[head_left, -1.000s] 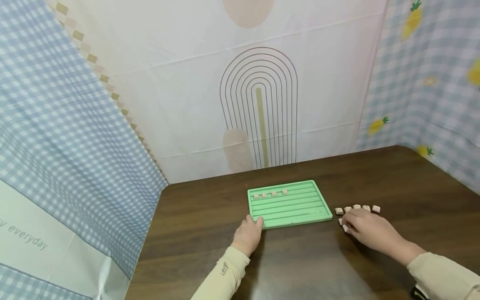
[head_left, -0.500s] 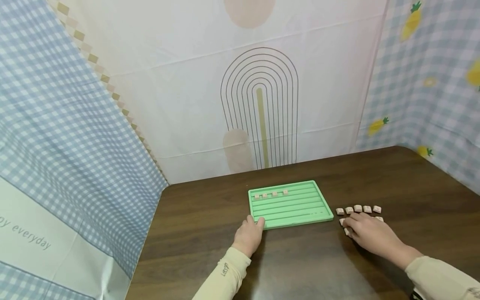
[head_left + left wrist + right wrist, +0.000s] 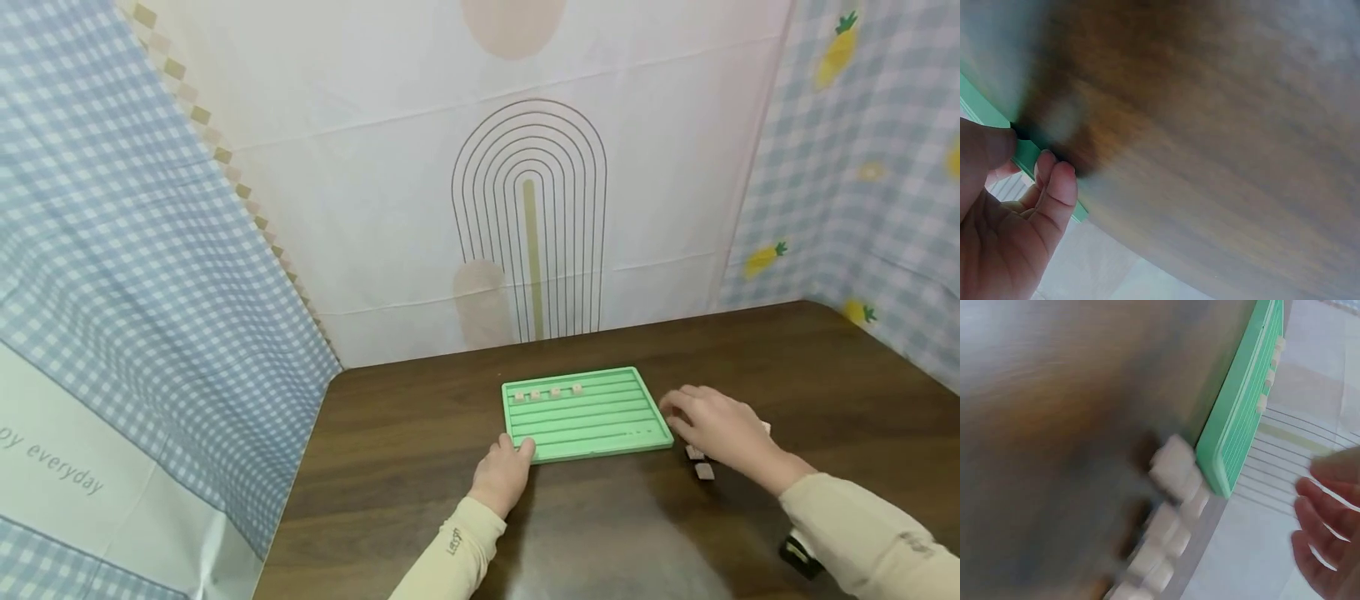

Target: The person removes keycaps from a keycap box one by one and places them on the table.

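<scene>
A light green ridged tray point(image 3: 592, 425) lies on the table, with several small beige keycaps point(image 3: 556, 392) spaced along its far row. My left hand point(image 3: 501, 477) grips the tray's near left corner between thumb and fingers, as the left wrist view also shows. My right hand point(image 3: 716, 427) hovers by the tray's right edge, its fingers bent. In the right wrist view its thumb and forefinger come close together; whether a keycap is between them is hidden. Loose keycaps point(image 3: 1172, 465) lie on the table right of the tray, mostly covered by the right hand in the head view.
The dark wooden table point(image 3: 405, 433) reaches back to a white hanging cloth point(image 3: 390, 250) with printed arches. Blue checked cloth point(image 3: 187, 275) hangs at the left, and another with pineapples at the right.
My right hand has lifted from the loose keycaps and moved left and away from me to the tray's right edge. The left hand stays on the tray corner. The head view has shifted slightly.
</scene>
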A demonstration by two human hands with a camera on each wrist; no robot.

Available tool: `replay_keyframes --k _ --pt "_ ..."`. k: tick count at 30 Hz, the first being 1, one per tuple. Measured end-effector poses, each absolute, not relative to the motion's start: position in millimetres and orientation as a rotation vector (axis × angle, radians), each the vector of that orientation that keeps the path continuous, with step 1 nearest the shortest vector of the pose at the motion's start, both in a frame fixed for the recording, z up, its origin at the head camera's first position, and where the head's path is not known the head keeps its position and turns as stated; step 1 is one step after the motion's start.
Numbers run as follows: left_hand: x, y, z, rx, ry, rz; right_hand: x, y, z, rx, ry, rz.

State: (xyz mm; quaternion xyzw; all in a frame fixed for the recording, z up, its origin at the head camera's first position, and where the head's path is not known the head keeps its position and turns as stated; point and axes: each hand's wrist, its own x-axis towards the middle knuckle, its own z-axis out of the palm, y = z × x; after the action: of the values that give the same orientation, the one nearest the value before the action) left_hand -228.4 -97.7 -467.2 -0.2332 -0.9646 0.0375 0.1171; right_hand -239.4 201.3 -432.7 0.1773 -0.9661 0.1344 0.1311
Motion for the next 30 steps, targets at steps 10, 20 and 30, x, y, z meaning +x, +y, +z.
replay_keyframes --k 10,20,30 --pt "-230 -96 -461 -0.659 -2.913 0.096 -308 132 -443 0.461 -2.815 0.408" --pt "-229 -96 -471 -0.657 -2.840 0.192 -334 100 -468 0.404 -2.876 0.368" --pt "-228 -95 -474 -0.627 -2.794 0.249 -338 98 -472 0.433 -2.904 0.352"
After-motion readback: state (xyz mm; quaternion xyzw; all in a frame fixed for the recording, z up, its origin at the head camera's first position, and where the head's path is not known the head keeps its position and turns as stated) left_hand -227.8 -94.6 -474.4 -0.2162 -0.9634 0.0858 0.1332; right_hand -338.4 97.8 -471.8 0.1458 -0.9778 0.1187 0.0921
